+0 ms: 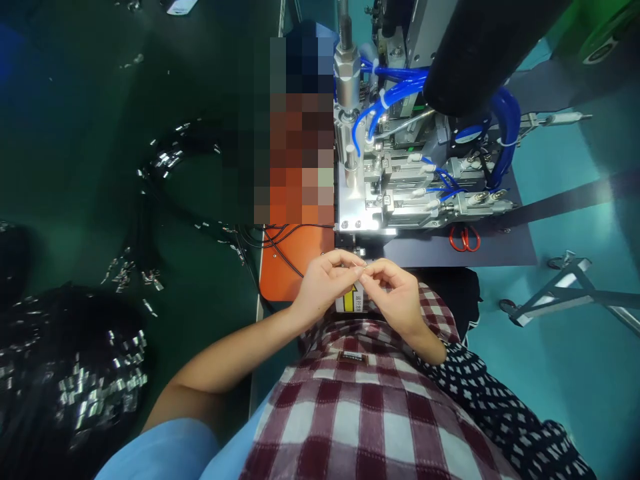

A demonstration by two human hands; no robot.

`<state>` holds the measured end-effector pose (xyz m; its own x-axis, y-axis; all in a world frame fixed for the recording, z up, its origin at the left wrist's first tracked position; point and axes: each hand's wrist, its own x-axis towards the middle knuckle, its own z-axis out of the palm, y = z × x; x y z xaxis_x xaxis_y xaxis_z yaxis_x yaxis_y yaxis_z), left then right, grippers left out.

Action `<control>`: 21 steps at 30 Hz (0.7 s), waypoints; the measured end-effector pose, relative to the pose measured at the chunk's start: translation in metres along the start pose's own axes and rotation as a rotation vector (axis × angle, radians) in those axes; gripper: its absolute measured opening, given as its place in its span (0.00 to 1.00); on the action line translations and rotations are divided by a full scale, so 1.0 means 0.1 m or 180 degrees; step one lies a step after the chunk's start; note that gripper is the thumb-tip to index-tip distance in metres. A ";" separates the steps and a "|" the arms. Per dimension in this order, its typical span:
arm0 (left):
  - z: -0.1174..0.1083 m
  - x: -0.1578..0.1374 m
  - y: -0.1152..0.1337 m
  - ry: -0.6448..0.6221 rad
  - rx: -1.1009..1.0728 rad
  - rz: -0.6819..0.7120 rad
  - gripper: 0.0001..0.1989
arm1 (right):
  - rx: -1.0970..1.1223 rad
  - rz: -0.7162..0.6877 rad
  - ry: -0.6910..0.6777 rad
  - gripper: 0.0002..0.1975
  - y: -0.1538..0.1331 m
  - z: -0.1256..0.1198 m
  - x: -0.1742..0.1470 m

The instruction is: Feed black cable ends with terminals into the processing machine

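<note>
My left hand (325, 283) and my right hand (395, 297) meet in front of my checked apron, each with thumb and forefinger pinched. Their tips almost touch around a tiny thin piece, too small to name. Just beyond them stands a metal machine (356, 208) with cylinders and blue air tubes (410, 83). Thin black cables (285, 257) cross the orange plate (277, 287) to the left, and one runs toward my left hand. Below my fingertips a white label (358, 301) with a yellow and black mark is partly covered.
Red-handled scissors (465, 239) lie on the grey machine base at right. Large bundles of black cables with shiny ends (100, 380) and a looped cable bundle (170, 157) lie on the dark green table at left. A wheeled metal stand (560, 290) is on the floor at right.
</note>
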<state>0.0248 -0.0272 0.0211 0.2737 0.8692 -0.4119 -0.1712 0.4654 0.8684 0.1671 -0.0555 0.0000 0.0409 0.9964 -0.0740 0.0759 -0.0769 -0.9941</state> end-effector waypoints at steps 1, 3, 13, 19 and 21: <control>0.01 0.00 0.01 0.0020 0.0007 -0.0028 0.12 | -0.0051 -0.0011 -0.0008 0.07 0.00 -0.01 0.00; 0.01 -0.01 0.02 0.0039 0.0018 -0.0060 0.12 | -0.0110 -0.0005 -0.0047 0.06 0.00 -0.05 0.01; 0.03 -0.03 0.05 -0.0025 0.0116 -0.0189 0.11 | -0.0165 -0.0141 -0.0001 0.03 -0.04 -0.13 0.04; 0.04 -0.03 0.06 -0.0053 0.0087 -0.0152 0.11 | 0.0142 0.0092 0.0001 0.03 -0.01 -0.10 0.03; 0.04 -0.03 0.05 -0.0044 0.0059 -0.0139 0.11 | 0.0322 0.0224 -0.0002 0.04 0.00 -0.09 0.03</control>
<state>0.0271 -0.0280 0.0282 0.2936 0.8457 -0.4457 -0.1413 0.4995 0.8547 0.1763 -0.0531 0.0001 0.0420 0.9887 -0.1440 -0.0280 -0.1429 -0.9893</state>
